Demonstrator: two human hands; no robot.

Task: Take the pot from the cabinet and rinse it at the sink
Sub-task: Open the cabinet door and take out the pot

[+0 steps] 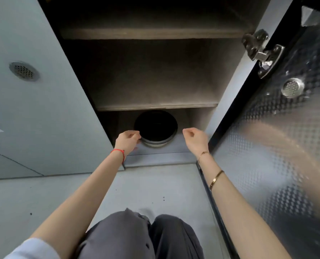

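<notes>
A round pot (156,128) with a dark inside and a metal outer wall stands on the bottom shelf of the open cabinet (155,107). Its far part is tucked under the shelf above. My left hand (128,140) is at the pot's left side with curled fingers against its rim; whether it grips the pot is hidden. My right hand (195,138) hovers to the right of the pot, a gap away, fingers loosely curled and holding nothing.
The left cabinet door (34,90) and the embossed metal right door (278,146) stand open on either side of my arms. A hinge (261,51) juts from the right door. Two upper shelves are bare. I crouch on the grey floor (155,187), knees below.
</notes>
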